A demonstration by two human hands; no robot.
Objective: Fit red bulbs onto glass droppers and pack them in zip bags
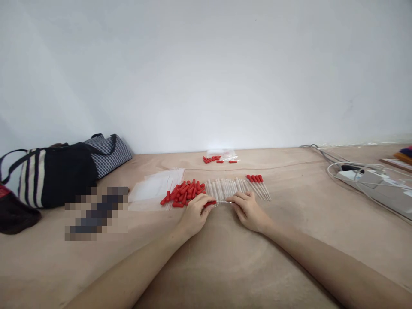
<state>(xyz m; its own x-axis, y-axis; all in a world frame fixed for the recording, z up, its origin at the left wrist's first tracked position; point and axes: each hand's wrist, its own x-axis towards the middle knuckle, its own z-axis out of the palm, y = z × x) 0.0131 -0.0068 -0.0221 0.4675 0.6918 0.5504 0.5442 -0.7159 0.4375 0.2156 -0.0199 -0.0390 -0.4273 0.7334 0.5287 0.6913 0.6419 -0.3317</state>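
Note:
My left hand (195, 214) is closed on a red rubber dropper bulb (210, 203). In the closed fingers of my right hand (247, 211) is a clear dropper tube (223, 202), its left end at the bulb's mouth; I cannot tell how far it sits inside. Just beyond my left hand lies a heap of red bulbs (184, 191). Loose clear tubes (225, 187) lie in a row past both hands. Several droppers with red bulbs fitted on their tubes (259, 185) lie side by side to the right of that row.
Clear plastic bags (154, 189) lie left of the bulbs. More red bulbs (210, 159) and a small bag (222, 152) are near the wall. Dark and striped bags (69, 171) stand at left, beside a blurred-out dark item (99, 212). A white power strip (373, 186) with cables is at right.

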